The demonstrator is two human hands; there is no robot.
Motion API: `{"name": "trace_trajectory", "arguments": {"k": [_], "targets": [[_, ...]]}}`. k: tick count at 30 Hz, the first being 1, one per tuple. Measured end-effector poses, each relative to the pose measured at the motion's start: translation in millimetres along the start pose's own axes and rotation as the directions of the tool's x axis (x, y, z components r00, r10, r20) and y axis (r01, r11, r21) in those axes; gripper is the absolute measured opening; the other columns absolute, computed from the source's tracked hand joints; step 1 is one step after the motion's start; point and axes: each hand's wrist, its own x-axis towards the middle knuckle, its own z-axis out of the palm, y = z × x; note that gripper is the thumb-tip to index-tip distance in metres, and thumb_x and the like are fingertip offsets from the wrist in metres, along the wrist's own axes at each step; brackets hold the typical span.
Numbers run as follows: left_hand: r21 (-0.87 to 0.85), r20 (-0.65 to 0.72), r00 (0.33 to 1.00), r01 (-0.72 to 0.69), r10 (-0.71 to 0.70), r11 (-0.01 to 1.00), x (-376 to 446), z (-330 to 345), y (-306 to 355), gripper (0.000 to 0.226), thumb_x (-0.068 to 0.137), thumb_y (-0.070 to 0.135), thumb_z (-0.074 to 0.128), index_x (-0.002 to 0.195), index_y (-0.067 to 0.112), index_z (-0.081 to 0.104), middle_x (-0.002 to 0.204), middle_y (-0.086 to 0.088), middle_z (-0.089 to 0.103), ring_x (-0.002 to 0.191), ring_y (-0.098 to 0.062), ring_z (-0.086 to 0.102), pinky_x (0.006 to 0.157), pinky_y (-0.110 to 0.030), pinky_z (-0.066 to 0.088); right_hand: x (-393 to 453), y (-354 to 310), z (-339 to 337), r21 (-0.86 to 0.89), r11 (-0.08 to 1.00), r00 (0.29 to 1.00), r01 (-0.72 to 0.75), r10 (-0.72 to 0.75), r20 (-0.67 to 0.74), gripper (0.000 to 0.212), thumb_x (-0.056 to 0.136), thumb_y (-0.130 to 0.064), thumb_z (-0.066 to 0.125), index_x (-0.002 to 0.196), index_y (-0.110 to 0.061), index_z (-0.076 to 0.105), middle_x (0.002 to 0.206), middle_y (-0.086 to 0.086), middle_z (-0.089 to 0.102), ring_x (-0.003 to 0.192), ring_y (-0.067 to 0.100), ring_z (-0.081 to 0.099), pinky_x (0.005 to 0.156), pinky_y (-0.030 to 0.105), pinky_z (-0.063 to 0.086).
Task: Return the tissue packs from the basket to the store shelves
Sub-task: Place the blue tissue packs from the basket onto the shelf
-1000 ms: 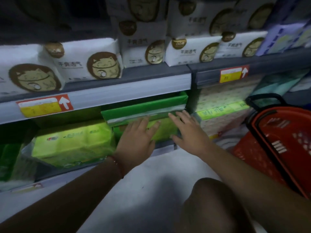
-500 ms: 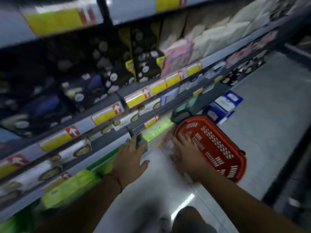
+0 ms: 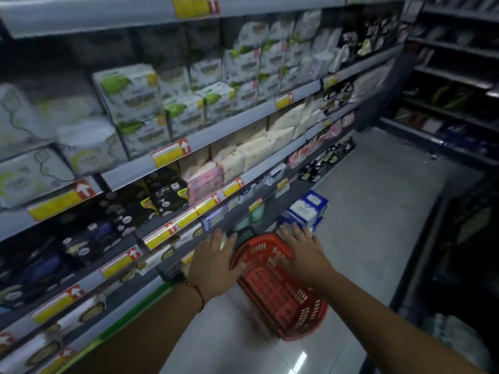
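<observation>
A red plastic basket (image 3: pixel 280 295) lies on the aisle floor, against the foot of the shelving. My left hand (image 3: pixel 216 261) is stretched out flat over its left rim, fingers straight, holding nothing. My right hand (image 3: pixel 305 252) is spread open over the basket's far right rim, also holding nothing. I cannot tell what lies inside the basket. Tissue packs fill the shelves (image 3: pixel 243 122) on the left: white and green packs (image 3: pixel 140 103) higher up, cream and pink packs (image 3: pixel 243 155) below, dark packs (image 3: pixel 151 201) lower still.
Blue and white boxed packs (image 3: pixel 305 210) stand on the floor just beyond the basket. Yellow price tags with red arrows (image 3: pixel 171 153) line the shelf edges. Dark shelving (image 3: pixel 453 76) closes the aisle on the right. Grey floor (image 3: pixel 378 211) runs ahead.
The view has swung up from the low shelf to the whole aisle. Both hands have left the green packs on the bottom shelf and now hover open over the red basket.
</observation>
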Motion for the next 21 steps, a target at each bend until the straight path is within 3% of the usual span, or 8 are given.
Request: {"name": "trace_trajectory", "arguments": {"k": [3,8,21], "targets": [[0.027,-0.001,0.999,-0.045,0.045,0.999,14.7,-13.6,19.9,0.098,0.074,0.084,0.012,0.158,0.033,0.007,0.165,-0.015,0.002,0.151,-0.036,0.007,0.121,-0.053,0.012,4.1,12.6,-16.7,0.01,0.999,0.999,-0.051,0.051,0.004,0.084,0.095,-0.056,0.05,0.159,-0.03,0.003,0.167,0.008,0.003,0.153,0.032,0.003,0.124,0.049,0.004],[0.047,0.05,0.995,-0.094,0.092,0.994,60.3,-32.4,39.1,0.085,0.091,0.073,0.035,0.158,0.032,0.002,0.165,-0.012,-0.011,0.151,-0.038,-0.004,0.12,-0.055,0.002,23.8,28.8,-31.0,0.002,0.993,0.992,-0.12,0.119,0.028,0.084,0.094,-0.054,0.052,0.159,-0.028,0.005,0.167,0.009,0.005,0.152,0.033,0.007,0.123,0.051,0.01],[0.074,0.056,0.967,-0.254,0.25,0.964,171.2,-69.4,100.1,0.084,0.091,0.071,0.037,0.158,0.031,0.005,0.166,-0.012,-0.005,0.151,-0.036,-0.001,0.122,-0.053,0.008,76.5,88.2,-85.3,0.067,0.962,0.964,-0.265,0.264,0.015,0.085,0.092,-0.056,0.055,0.158,-0.026,0.011,0.165,0.009,0.015,0.149,0.032,0.019,0.121,0.048,0.02]]}}
